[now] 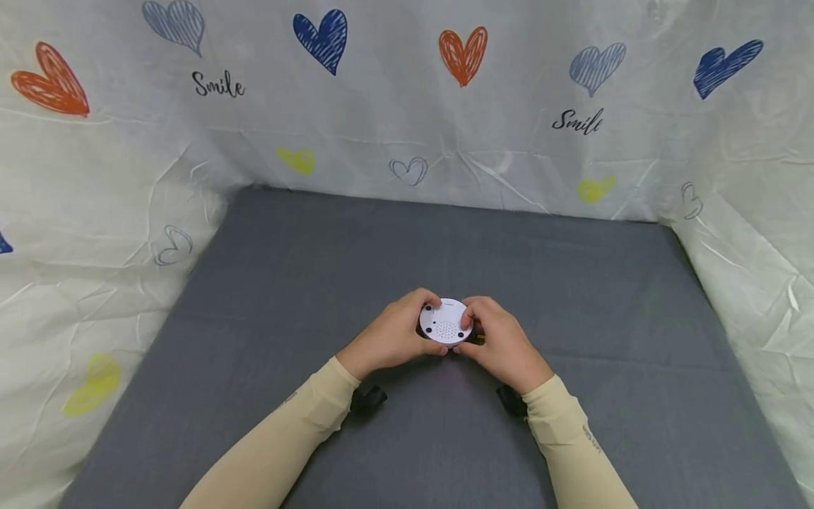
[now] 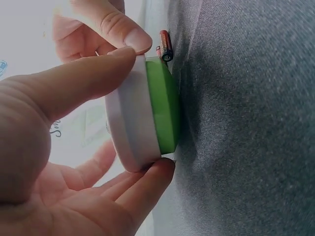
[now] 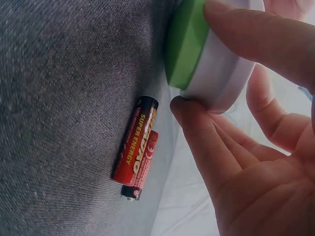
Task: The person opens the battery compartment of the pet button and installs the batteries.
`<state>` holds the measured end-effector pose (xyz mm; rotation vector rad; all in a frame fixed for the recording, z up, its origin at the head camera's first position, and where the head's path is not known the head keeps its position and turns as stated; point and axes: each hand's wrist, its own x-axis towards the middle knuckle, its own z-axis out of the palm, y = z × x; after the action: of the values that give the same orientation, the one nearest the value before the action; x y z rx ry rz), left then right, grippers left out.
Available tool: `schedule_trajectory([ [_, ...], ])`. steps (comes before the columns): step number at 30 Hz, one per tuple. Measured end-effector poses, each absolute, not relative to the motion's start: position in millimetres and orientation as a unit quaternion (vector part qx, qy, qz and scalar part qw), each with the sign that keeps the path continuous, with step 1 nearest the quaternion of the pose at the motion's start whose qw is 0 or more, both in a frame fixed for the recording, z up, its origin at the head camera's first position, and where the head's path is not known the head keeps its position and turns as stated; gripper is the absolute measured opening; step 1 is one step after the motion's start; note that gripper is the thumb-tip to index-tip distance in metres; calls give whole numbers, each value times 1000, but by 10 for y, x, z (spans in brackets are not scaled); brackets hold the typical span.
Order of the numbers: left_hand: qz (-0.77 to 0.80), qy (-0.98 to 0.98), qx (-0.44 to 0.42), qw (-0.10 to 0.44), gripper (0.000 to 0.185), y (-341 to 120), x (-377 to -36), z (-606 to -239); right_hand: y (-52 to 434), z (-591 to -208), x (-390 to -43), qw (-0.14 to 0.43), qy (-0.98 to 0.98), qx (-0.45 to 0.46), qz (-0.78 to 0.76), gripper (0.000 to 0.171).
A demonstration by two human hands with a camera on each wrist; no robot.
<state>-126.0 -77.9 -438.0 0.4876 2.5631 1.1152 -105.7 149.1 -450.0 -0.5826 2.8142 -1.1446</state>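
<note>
A round white device point(image 1: 448, 319) with small holes and several dark round feet on its upturned face is held between both hands just over the cloth. In the left wrist view its lower part point(image 2: 163, 105) is green. My left hand point(image 1: 397, 334) grips its left edge, thumb on the near side and fingers on the far side. My right hand point(image 1: 505, 343) grips the right edge, with a finger bent onto the white face. Two red and black batteries point(image 3: 134, 147) lie side by side on the cloth by the right hand, mostly hidden in the head view.
Grey cloth point(image 1: 445, 247) covers the table. A white curtain point(image 1: 394, 106) printed with hearts and "Smile" stands behind and at both sides. Dark wrist camera pieces point(image 1: 369, 400) hang beneath the wrists.
</note>
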Motion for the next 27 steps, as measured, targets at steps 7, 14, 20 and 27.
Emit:
schedule_trajectory([
  [7,356,907,175,141,104,-760,-1262,-4359,1502,-4442,-1084,41,910,-218,-350,46],
  [14,348,910,174,145,100,-744,-1236,-4337,1491,-4408,-1103,42,909,-221,-351,38],
  [20,359,905,169,155,99,-734,-1210,-4364,1395,-4414,-1162,15,921,-223,-320,34],
  [27,371,901,156,162,99,-721,-1172,-4388,1338,-4377,-1176,35,928,-198,-314,35],
])
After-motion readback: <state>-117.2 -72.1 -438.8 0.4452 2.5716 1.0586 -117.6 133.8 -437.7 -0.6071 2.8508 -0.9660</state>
